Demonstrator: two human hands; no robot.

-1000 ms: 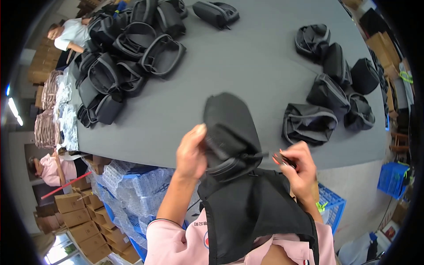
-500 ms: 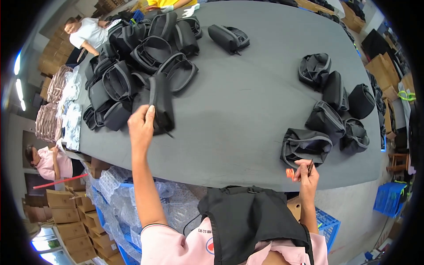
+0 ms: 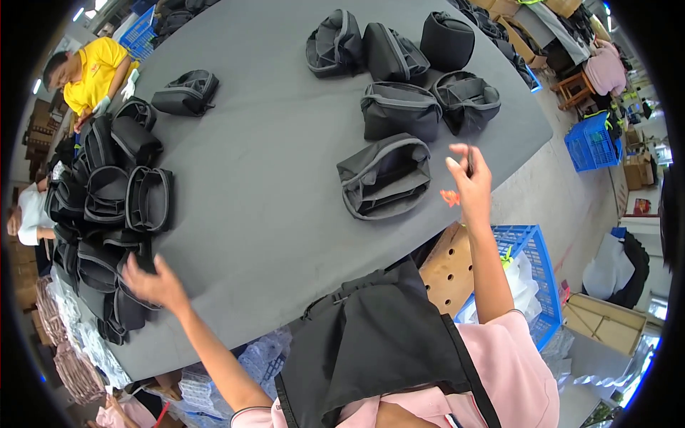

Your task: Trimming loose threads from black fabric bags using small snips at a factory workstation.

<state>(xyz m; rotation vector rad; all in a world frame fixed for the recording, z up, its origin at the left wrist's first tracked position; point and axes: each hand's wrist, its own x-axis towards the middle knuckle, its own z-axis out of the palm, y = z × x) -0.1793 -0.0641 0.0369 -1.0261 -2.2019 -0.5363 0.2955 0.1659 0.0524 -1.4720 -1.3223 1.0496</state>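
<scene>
Over the front edge of the left heap of black zip pouches (image 3: 107,196), my left hand (image 3: 155,284) is spread open and holds nothing. My right hand (image 3: 471,187) is raised near the table's right edge, closed around a small dark tool (image 3: 469,161), like thread snips; its shape is mostly hidden by the fingers. Just left of that palm hangs an orange strip (image 3: 449,197); whether it is tied to the tool or the hand I cannot tell. The nearest pouch to this hand is an unzipped black one (image 3: 385,178), mouth facing me, not touched.
Several more pouches (image 3: 399,110) stand at the far right of the grey table (image 3: 257,200), and one pouch (image 3: 187,93) lies apart at the far left. A co-worker in yellow (image 3: 96,75) is beyond the heap. Blue crates (image 3: 539,285) stand below the table edge.
My left hand has let go of the pouch it gripped and opened beside the heap. My right hand still holds the dark tool. The view has turned toward the right.
</scene>
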